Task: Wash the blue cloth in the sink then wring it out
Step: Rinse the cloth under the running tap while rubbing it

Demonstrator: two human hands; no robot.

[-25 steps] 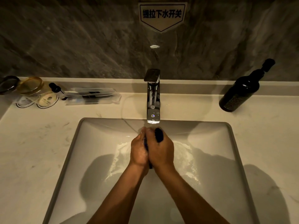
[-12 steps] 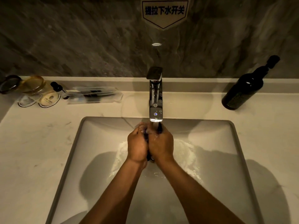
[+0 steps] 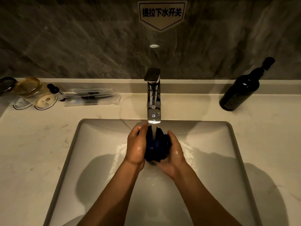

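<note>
One blue cloth (image 3: 156, 148), bunched into a dark wad, sits under the stream from the single tap (image 3: 153, 101), cupped between the left hand (image 3: 136, 146) and right hand (image 3: 174, 153), both closed around its sides over the one white sink (image 3: 97, 144). On the pale desk (image 3: 32, 144) stand one dark bottle (image 3: 239, 92) at right, and at left two glasses (image 3: 29, 86) and a clear packet (image 3: 91, 97). Behind is a dark stone wall (image 3: 65, 38) with one sign (image 3: 161, 13).

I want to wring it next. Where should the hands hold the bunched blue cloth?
Probably at its two opposite ends: left hand from the left, right hand from the right. The blue cloth is a wet wad between them, so spread it lengthwise first.
</note>
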